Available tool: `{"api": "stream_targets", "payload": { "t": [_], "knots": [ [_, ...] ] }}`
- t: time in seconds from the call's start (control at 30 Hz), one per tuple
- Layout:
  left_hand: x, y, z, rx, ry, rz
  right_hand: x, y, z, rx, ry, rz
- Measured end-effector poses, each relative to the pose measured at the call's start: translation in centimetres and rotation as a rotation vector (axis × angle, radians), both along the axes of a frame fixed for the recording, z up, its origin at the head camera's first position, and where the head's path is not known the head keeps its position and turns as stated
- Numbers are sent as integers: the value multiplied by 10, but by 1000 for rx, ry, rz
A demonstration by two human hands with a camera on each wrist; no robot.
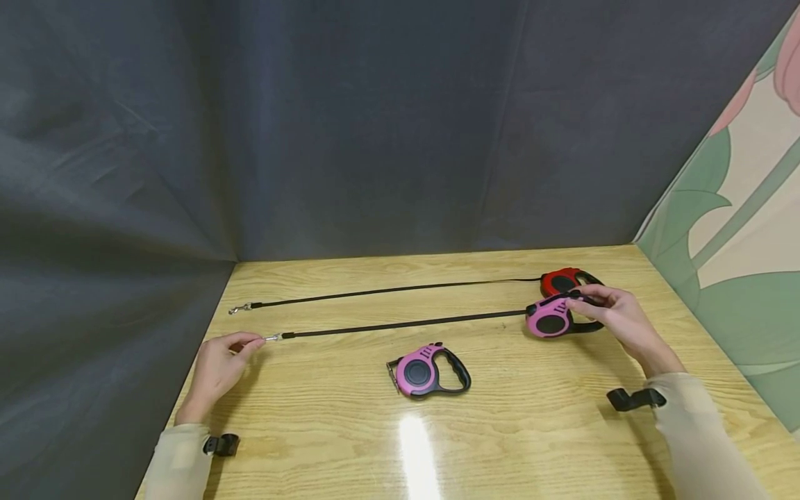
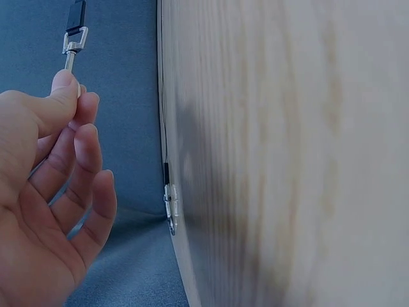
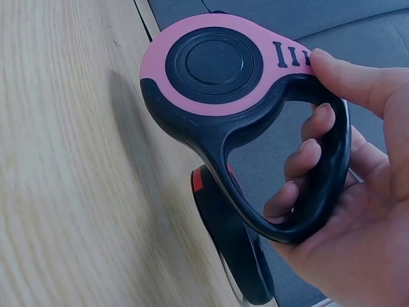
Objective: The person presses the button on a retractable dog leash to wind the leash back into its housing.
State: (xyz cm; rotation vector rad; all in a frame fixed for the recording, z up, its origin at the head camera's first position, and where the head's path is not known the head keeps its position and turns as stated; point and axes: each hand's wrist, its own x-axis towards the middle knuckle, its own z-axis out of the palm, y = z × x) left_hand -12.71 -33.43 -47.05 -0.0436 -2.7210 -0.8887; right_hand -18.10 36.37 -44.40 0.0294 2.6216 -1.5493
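My right hand (image 1: 625, 323) grips the black handle of a pink retractable dog leash (image 1: 550, 321), its fingers curled through the loop in the right wrist view. A black strap (image 1: 406, 324) runs out of that leash to the left, stretched straight. At its far end my left hand (image 1: 219, 364) pinches the metal clip (image 2: 70, 56) between thumb and forefinger; the other fingers are loosely bent. Both the held leash and its clip are raised off the table. A second pink leash (image 1: 417, 372) lies in the middle with its clip against its body.
Behind the held leash lies a red retractable leash (image 1: 558, 281), its strap (image 1: 387, 289) drawn out leftward and its metal clip (image 1: 239, 308) on the wooden table (image 1: 325, 444). Dark cloth (image 1: 375, 139) hangs behind and at the left. A floral-patterned surface (image 1: 750, 243) borders the right.
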Motion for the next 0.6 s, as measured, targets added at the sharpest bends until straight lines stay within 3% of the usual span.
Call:
{"api": "stream_targets", "payload": {
  "t": [0.6],
  "knots": [
    [1, 1, -2, 8, -2, 2, 4, 0, -5, -7, -2, -2]
  ]
}}
